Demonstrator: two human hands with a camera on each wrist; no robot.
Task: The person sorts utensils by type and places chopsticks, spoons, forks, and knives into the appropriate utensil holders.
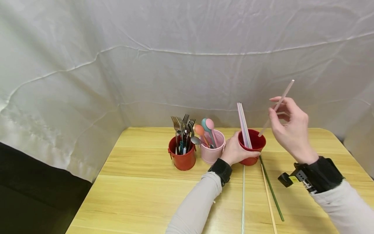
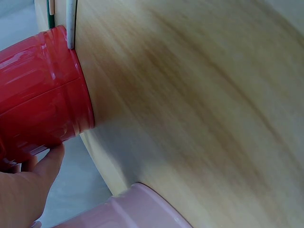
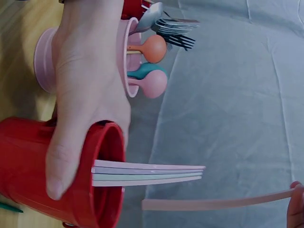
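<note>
My left hand [image 1: 232, 150] grips the side of a small red bucket [image 1: 249, 161], its thumb lying along the front below the rim. Several pale chopsticks [image 1: 244, 125] stand in that bucket, leaning left. Above and right of it, my right hand [image 1: 292, 126] pinches one pale pink chopstick [image 1: 285, 92], tilted with its lower end toward the bucket mouth. In the right wrist view, that chopstick [image 3: 204, 204] ends just short of the opening. On the table in front lie a whitish chopstick [image 1: 243, 201], a light wooden one [image 1: 268, 198] and a green one [image 1: 272, 191].
A pink bucket [image 1: 211, 156] with orange, teal and pink spoons stands left of my left hand. Farther left, another red bucket [image 1: 183, 162] holds several forks and a metal spoon. Grey cloth [image 1: 187, 71] hangs behind the wooden table [image 1: 140, 191].
</note>
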